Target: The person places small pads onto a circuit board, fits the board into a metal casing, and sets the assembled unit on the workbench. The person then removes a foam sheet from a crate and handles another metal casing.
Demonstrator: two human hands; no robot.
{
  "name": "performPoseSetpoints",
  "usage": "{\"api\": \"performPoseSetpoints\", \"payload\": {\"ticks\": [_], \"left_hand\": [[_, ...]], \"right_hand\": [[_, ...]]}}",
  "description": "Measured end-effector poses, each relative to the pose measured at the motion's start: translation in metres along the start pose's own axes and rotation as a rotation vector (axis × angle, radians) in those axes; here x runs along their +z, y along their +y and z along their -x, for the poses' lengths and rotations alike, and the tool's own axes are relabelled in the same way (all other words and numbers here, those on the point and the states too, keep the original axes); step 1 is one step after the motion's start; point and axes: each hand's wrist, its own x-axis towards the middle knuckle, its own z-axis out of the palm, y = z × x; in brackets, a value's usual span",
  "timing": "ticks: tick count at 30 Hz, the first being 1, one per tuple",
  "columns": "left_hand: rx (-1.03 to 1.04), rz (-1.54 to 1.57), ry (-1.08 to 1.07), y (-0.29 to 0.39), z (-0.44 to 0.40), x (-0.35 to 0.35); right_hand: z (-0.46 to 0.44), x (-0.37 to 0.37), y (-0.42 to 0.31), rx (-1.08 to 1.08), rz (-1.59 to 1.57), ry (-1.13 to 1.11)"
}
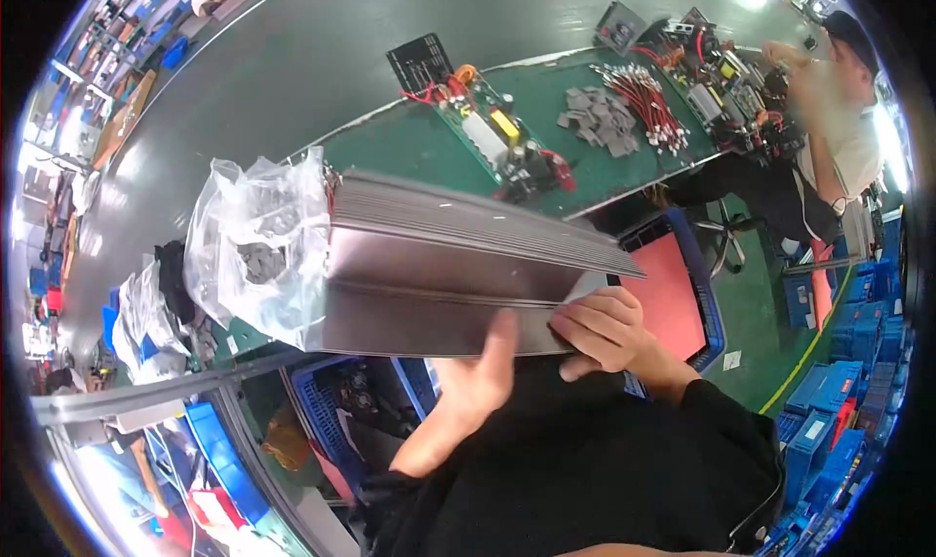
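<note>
A long grey metal housing [419,318] with a ribbed outer side and an open channel lies tilted across the front of my body. My left hand [475,377] grips its near lower edge, thumb on the flat face and the other fingers hidden underneath. At the right end, my right hand [603,333] has its fingers bent over the edge of the housing. Beyond the housing, a circuit board [487,128] with coils and a black label plate [419,64] sits on the green bench [380,152].
Grey pads [598,121] and red-black wire bundles [645,103] lie along the bench. A clear plastic bag [258,235] stands left of the housing. Another person [838,128] works at the right among more boards. A blue crate with a pink sheet [668,289] is below the bench.
</note>
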Motion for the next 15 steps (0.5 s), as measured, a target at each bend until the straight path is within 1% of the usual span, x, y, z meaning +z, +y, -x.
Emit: {"api": "performPoseSetpoints", "payload": {"ticks": [1, 2, 4, 5, 6, 8, 9, 10, 11, 12, 13, 14, 15], "left_hand": [[-0.062, 0.055, 0.095, 0.002, -0.007, -0.010], [0.004, -0.075, 0.117, -0.005, -0.017, -0.028], [-0.002, -0.015, 0.162, -0.006, -0.035, -0.047], [-0.001, -0.124, 0.172, -0.008, -0.043, -0.053], [-0.009, -0.114, 0.164, -0.010, -0.048, -0.057], [-0.177, -0.257, 0.089, -0.014, -0.057, -0.064], [-0.190, -0.219, 0.085, -0.016, -0.062, -0.062], [-0.190, -0.212, 0.074, -0.022, -0.066, -0.063], [-0.235, -0.275, 0.066, -0.032, -0.070, -0.065], [-0.279, -0.337, 0.060, -0.037, -0.074, -0.066], [-0.331, -0.366, 0.043, -0.036, -0.077, -0.064], [-0.334, -0.356, 0.037, -0.038, -0.079, -0.063], [-0.315, -0.413, 0.056, -0.040, -0.081, -0.062]], "right_hand": [[-0.010, 0.008, 0.004, 0.019, -0.156, 0.032], [-0.006, 0.020, 0.006, 0.019, -0.148, 0.031], [0.019, 0.043, 0.000, 0.455, -0.528, 0.329], [0.021, 0.050, -0.010, 0.863, -0.664, 0.436], [0.013, 0.053, -0.006, 0.870, -0.651, 0.431], [-0.010, 0.060, 0.018, 1.659, -1.202, 0.550], [-0.024, 0.062, 0.029, 1.662, -1.191, 0.557], [-0.039, 0.062, 0.041, 1.883, -1.296, 0.568], [-0.048, 0.062, 0.050, 2.105, -1.400, 0.576], [-0.050, 0.061, 0.055, 2.102, -1.388, 0.584], [-0.050, 0.058, 0.061, 2.076, -1.463, 0.487], [-0.050, 0.056, 0.065, 2.052, -1.537, 0.388], [-0.054, 0.054, 0.071, 2.057, -1.528, 0.391]]}}
